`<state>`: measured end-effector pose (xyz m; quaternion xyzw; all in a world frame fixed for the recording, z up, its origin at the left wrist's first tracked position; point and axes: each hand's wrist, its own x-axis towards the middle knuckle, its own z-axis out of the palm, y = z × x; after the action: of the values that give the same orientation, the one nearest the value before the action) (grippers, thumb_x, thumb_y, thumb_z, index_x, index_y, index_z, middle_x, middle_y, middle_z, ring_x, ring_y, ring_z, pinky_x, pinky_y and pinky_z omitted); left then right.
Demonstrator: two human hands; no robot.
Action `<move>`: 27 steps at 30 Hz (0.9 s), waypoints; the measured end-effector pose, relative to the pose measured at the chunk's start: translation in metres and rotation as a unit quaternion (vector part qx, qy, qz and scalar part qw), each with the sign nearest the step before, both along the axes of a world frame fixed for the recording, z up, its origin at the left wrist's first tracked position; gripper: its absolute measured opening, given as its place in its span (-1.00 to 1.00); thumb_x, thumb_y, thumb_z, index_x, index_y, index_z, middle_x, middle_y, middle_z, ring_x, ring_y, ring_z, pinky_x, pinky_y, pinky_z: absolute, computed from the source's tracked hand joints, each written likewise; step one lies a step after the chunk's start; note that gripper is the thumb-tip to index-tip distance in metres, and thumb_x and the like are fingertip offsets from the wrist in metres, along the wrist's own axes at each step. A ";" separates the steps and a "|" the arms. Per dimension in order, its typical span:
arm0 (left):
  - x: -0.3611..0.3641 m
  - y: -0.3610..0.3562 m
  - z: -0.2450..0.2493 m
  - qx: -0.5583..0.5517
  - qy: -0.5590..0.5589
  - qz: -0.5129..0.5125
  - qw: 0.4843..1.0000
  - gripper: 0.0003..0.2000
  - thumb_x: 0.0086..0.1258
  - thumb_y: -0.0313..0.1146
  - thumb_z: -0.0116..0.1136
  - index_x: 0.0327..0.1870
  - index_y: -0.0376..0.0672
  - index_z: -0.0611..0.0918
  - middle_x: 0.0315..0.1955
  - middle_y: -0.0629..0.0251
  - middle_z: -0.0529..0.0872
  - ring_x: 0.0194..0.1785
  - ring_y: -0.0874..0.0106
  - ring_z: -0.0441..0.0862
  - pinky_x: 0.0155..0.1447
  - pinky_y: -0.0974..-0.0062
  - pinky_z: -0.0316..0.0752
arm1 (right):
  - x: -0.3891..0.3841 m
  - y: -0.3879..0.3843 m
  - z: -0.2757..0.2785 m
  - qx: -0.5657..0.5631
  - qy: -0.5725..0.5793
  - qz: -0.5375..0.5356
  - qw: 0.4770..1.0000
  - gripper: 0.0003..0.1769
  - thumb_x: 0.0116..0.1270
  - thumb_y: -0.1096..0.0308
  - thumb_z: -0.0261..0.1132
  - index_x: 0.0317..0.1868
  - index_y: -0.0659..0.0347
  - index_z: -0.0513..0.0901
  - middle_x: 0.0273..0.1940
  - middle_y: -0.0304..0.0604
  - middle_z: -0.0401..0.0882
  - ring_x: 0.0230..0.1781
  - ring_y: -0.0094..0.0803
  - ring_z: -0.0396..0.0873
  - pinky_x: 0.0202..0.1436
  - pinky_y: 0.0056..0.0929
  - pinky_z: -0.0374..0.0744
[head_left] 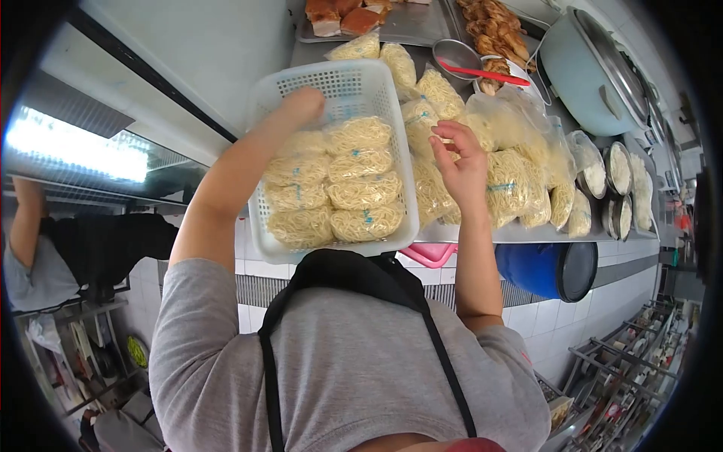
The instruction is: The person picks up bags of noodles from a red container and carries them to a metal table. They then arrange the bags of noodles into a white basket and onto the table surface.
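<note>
My left hand (306,104) reaches into the far part of a white perforated plastic basket (410,173). Its fingers point down and are hidden, so I cannot see whether they hold anything. Bagged portions of yellow noodles (367,188) with blue print lie in two columns in the basket, the upper left ones partly behind my forearm. My right hand (463,158) is raised over the noodle bags (506,184) heaped right of the basket. Its fingers are slightly bent, with thumb and fingertips apart and nothing visible between them.
A strainer with a red handle (489,74) lies behind the bags, near browned meat (493,34) and a tray (414,26). Farther right are a large pale-blue pot (584,75) and several metal containers (619,169). A blue barrel (531,270) stands below the counter edge.
</note>
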<state>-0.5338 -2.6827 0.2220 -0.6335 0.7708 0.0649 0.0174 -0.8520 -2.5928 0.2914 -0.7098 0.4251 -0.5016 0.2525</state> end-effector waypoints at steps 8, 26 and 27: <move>0.023 -0.007 -0.013 -0.024 0.125 -0.027 0.991 -0.92 -0.03 -0.49 0.24 -0.48 -0.24 0.66 -0.47 0.13 0.67 -0.34 0.26 0.63 -0.22 0.38 0.50 | -0.003 0.008 -0.007 -0.001 0.036 0.017 0.999 -0.84 0.15 0.47 0.31 -0.23 0.23 0.62 -0.13 -0.08 0.58 -0.20 -0.33 0.59 -0.27 -0.50 0.56; 0.022 -0.001 -0.003 -0.009 0.108 -0.078 0.991 -0.91 0.06 -0.46 0.18 -0.45 -0.28 0.62 -0.47 0.11 0.66 -0.35 0.20 0.62 -0.22 0.34 0.49 | -0.008 0.018 -0.013 -0.003 0.036 0.010 0.999 -0.83 0.11 0.46 0.33 -0.25 0.22 0.62 -0.17 -0.07 0.59 -0.24 -0.25 0.58 -0.26 -0.44 0.52; 0.022 0.001 -0.003 -0.010 0.150 -0.029 0.988 -0.90 0.07 -0.47 0.17 -0.42 -0.28 0.63 -0.47 0.11 0.66 -0.34 0.21 0.62 -0.21 0.35 0.50 | -0.009 0.018 -0.015 -0.009 0.041 0.011 0.999 -0.83 0.11 0.46 0.33 -0.25 0.23 0.61 -0.17 -0.07 0.59 -0.24 -0.24 0.58 -0.25 -0.44 0.52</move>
<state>-0.5117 -2.6820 0.2194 -0.5940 0.7834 0.1511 -0.1029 -0.8606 -2.5748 0.2767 -0.7370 0.4223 -0.4731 0.2338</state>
